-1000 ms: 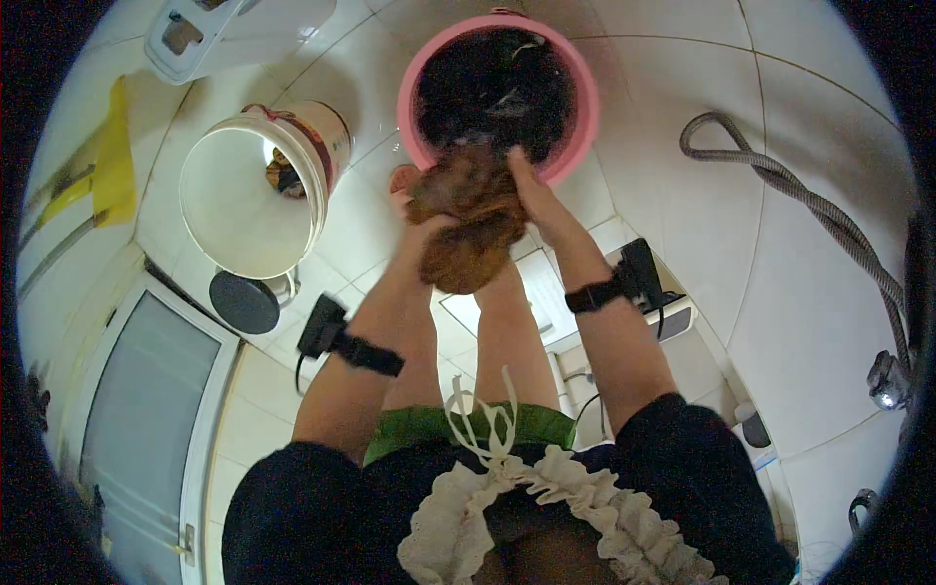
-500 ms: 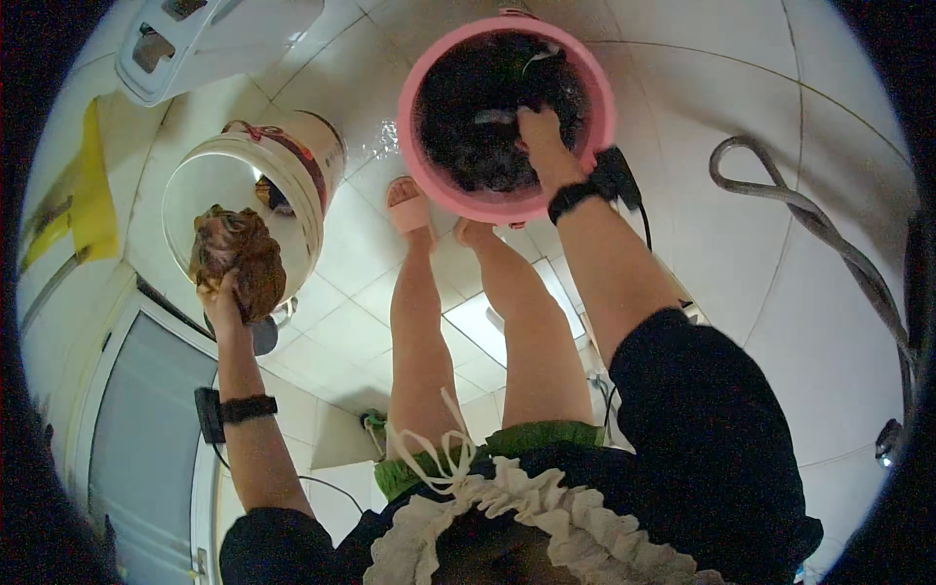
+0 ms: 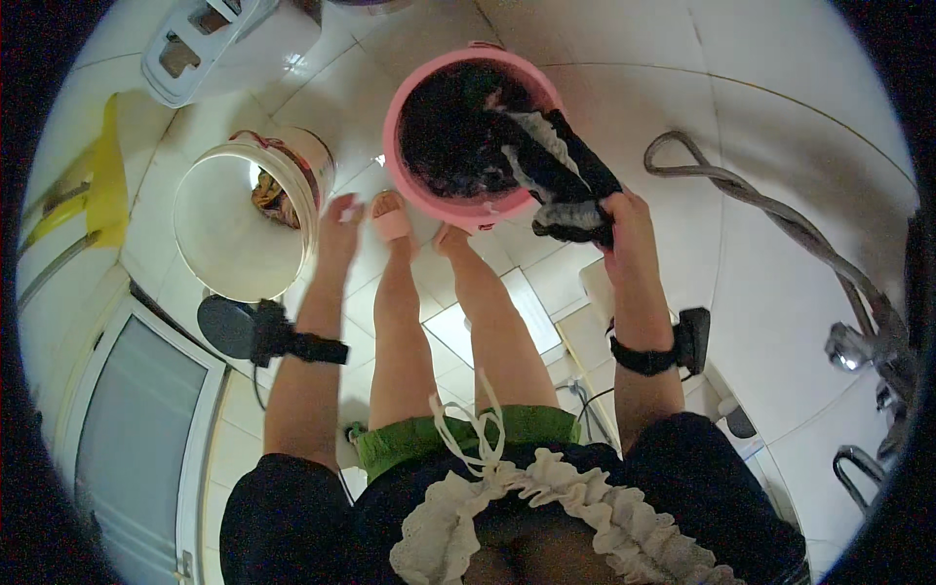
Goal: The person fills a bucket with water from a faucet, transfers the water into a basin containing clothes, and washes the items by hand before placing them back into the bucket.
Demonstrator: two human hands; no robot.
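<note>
The right hand (image 3: pixel 624 219) clenches a wet black-and-white cloth garment (image 3: pixel 561 180), lifting it over the rim of the round pink plastic basin (image 3: pixel 409 171), while the left hand (image 3: pixel 339 216) hangs released beside the white plastic bucket (image 3: pixel 229 229).

Brown cloth (image 3: pixel 269 191) now in white bucket (image 3: pixel 226 255), left hand (image 3: pixel 338 226) emptied, right hand (image 3: pixel 624 216) lifting dark garment (image 3: pixel 565 185) from pink basin (image 3: pixel 466 208)

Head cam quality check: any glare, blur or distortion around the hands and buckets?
Head view: heavy fisheye, with a black vignette at the corners and tile lines bowing toward the rim. Bright glare washes out the white bucket interior and the nearby floor tiles. The pink basin contents are dark, with little detail. The left hand is slightly soft, the right hand gripping the dark garment is sharper.
</note>
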